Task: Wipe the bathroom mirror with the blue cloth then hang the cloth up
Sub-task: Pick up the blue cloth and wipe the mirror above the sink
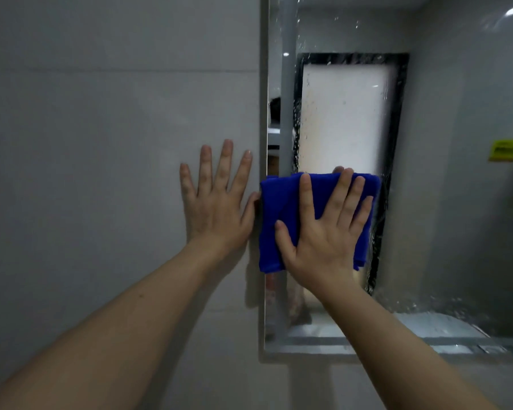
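Mirror [427, 202] fills the right half of the frame, its glass spotted with droplets. Grey tiled wall [101, 143] fills the left half. Blue cloth [282, 220], folded, lies at centre against the mirror's left edge. Right hand [326, 232] presses it flat, fingers spread. Left hand [216, 202] rests spread on the wall, beside the cloth.

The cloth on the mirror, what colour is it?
Plain deep blue. The cloth shows best in the head view, pressed flat under the right hand.
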A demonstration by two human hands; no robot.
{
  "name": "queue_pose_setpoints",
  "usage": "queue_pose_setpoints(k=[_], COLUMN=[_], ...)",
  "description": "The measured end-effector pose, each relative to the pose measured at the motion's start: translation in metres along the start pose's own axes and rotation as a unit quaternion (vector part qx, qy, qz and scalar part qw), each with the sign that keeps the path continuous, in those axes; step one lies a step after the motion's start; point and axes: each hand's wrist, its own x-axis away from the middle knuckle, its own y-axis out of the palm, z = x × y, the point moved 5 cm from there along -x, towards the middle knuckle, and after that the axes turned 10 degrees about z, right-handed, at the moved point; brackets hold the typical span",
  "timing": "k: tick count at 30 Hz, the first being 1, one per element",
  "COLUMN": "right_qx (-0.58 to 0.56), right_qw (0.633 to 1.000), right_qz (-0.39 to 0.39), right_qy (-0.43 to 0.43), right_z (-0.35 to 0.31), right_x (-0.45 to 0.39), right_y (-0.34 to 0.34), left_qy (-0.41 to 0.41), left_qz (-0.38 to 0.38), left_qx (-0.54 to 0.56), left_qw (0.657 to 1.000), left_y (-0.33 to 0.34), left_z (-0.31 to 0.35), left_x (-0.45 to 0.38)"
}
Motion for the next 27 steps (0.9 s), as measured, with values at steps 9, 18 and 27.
queue_pose_setpoints(k=[9,18,27], right_qx=[0.009,0.016,0.026], right_qw=[0.999,0.999,0.999], right_qz=[0.016,0.039,0.04], right_qy=[0.033,0.017,0.02], right_z=[-0.007,-0.013,-0.016], right_x=[-0.016,-0.08,-0.16], right_y=[0.003,-0.004,-0.012], left_qy=[0.009,0.017,0.008], left_qz=[0.004,0.06,0.056], left_qx=[-0.031,0.001,-0.003], left_qw=[0.999,0.998,0.998], left_y=[0.005,-0.018,-0.045], left_z=[0.002,-0.008,-0.014], left_x=[0.004,-0.032,-0.172])
